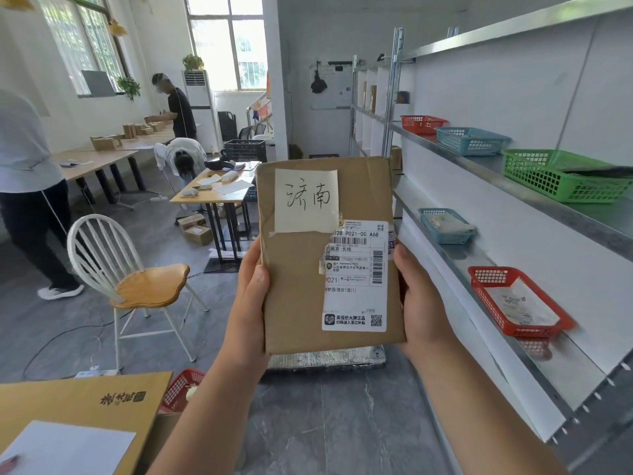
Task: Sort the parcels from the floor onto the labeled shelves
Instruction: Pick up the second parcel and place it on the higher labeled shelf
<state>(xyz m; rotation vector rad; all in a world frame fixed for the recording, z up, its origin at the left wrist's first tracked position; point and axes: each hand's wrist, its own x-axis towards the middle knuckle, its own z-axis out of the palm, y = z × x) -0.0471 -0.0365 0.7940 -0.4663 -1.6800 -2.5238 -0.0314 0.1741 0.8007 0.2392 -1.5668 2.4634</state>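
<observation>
I hold a flat brown cardboard parcel (294, 269) upright in front of me, face toward me. A pale handwritten note is taped near its top and a white shipping label covers its lower right. My left hand (251, 296) grips its left edge and my right hand (419, 303) grips its right edge. To the right runs a metal shelf unit (479, 255) with plastic baskets: a red basket (513, 303) and a blue basket (445, 226) on the lower shelf, and a green basket (561, 176), another blue basket (471, 140) and another red basket (421, 124) on the upper shelf.
A white chair with a wooden seat (137, 275) stands on the floor to the left. A large brown box (78, 406) and a red basket (183, 389) sit at the lower left. Tables (212, 193) and three people are further back.
</observation>
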